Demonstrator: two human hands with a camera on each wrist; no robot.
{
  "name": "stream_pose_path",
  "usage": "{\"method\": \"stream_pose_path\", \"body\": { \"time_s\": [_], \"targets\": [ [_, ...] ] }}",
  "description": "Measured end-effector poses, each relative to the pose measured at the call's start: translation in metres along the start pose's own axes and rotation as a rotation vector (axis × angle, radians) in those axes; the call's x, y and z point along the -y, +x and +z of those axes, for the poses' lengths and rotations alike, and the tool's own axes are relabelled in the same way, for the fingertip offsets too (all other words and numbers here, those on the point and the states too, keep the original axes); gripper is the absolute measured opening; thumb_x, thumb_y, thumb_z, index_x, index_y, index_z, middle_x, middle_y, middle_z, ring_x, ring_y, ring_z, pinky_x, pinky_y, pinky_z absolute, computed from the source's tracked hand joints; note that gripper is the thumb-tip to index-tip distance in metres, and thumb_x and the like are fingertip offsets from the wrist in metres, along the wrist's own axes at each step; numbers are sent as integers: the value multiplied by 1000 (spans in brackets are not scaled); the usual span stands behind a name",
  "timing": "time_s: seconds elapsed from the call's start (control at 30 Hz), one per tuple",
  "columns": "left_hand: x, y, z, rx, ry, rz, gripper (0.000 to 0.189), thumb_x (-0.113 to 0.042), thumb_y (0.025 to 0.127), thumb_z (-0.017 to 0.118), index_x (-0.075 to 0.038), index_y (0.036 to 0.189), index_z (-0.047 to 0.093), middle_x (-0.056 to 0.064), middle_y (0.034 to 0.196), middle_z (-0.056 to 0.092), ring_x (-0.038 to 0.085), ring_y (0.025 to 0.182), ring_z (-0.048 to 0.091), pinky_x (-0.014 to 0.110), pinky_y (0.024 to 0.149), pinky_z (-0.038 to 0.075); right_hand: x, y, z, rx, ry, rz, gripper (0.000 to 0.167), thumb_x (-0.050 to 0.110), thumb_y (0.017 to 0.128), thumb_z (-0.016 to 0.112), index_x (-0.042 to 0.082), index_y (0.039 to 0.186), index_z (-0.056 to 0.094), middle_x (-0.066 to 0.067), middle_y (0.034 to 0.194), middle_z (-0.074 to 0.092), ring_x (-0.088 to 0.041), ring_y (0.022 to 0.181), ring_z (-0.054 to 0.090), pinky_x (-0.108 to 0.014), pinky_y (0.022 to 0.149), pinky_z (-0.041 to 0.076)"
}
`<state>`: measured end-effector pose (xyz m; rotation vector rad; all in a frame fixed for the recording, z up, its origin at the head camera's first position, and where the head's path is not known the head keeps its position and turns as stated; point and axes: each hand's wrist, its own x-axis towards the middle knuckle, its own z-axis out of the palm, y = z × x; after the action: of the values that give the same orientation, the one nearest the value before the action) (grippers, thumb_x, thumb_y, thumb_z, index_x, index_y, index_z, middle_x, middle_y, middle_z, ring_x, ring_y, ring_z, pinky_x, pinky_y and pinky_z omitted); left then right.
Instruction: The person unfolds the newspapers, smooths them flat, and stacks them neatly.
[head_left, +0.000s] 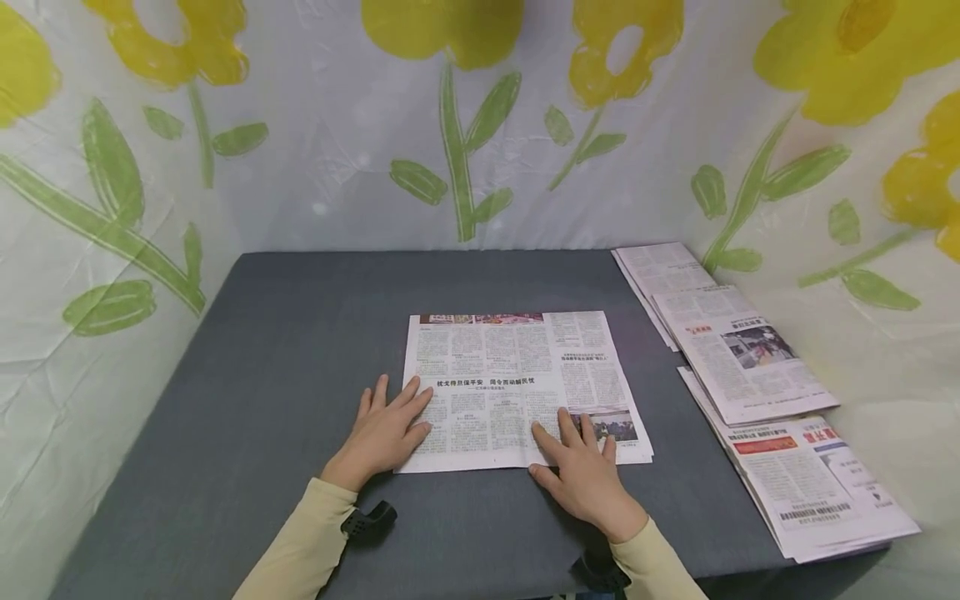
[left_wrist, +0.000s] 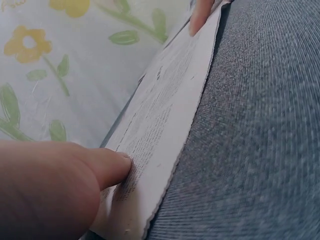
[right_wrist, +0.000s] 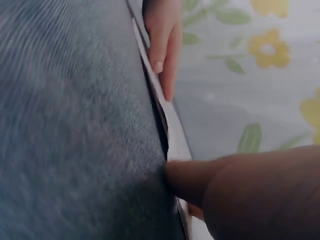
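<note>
A folded newspaper [head_left: 487, 400] lies flat near the middle of the table, its printed side up. My left hand [head_left: 384, 433] rests at its left edge with fingers spread, the thumb and fingertips on the paper. On the lower right part, beside a small photo, my right hand [head_left: 581, 475] touches the sheet with spread fingers. In the left wrist view, the left thumb [left_wrist: 112, 167] presses on the newspaper [left_wrist: 150, 135] close to its near edge. The right wrist view has the right thumb [right_wrist: 187, 177] at that edge, where the layers part slightly; the left hand [right_wrist: 165, 40] shows beyond.
Several folded newspapers lie overlapping along the table's right side: one at the back [head_left: 660, 267], one in the middle [head_left: 738, 350], one in front [head_left: 817, 483]. Dark grey cloth [head_left: 247, 400] covers the table. A flower-printed sheet [head_left: 315, 167] hangs around it.
</note>
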<state>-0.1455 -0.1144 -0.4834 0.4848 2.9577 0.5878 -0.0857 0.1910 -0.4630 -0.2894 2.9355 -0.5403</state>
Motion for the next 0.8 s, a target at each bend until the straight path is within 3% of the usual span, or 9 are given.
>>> {"method": "stream_pose_path", "body": {
  "time_s": [0.37,0.6,0.8],
  "targets": [
    [-5,-6,1,-28,27,-35,57,-33,101,60,-10,153,49,18,164,37,61,151,12,78,117,10,-12,20,-7,22,-40,-40,59,38,98,66,17,152,51,-29,163,30,-59,150,22,-85,109,17],
    [-14,-18,0,-25,47,-72,65,-42,97,65,-11,153,49,18,164,37,60,151,14,77,118,11,-24,39,-13,39,-46,14,71,46,96,66,17,156,43,-32,166,20,-59,152,15,-83,112,15],
    [-20,-33,3,-33,62,-79,71,-48,93,68,-11,151,51,21,162,39,61,150,19,76,118,14,-28,40,-12,20,-73,111,84,57,90,67,17,158,39,-34,165,18,-61,151,14,-82,113,15]
  ]
}}
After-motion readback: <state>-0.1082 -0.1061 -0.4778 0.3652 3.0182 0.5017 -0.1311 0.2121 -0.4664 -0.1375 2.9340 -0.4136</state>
